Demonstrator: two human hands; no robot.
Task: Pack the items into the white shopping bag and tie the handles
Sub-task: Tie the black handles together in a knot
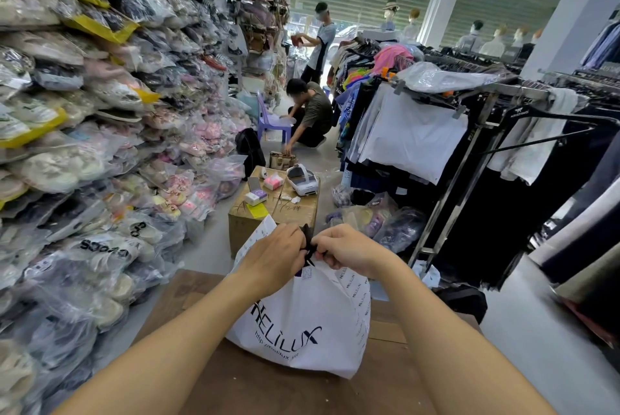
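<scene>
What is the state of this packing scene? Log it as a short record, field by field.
bag: white plastic shopping bag with dark printed lettering, bulging, standing upright
surface: brown cardboard sheet under the bag
handles: black handles gathered above the bag's mouth
left hand: left hand pinching the handles
right hand: right hand pinching the handles from the other side
knot: cannot tell if finished, hidden by the fingers
beyond the bag: brown cardboard box with small items on top

Both forearms and hands, left hand [275, 257] and right hand [345, 248], are bare and sleeveless.
</scene>
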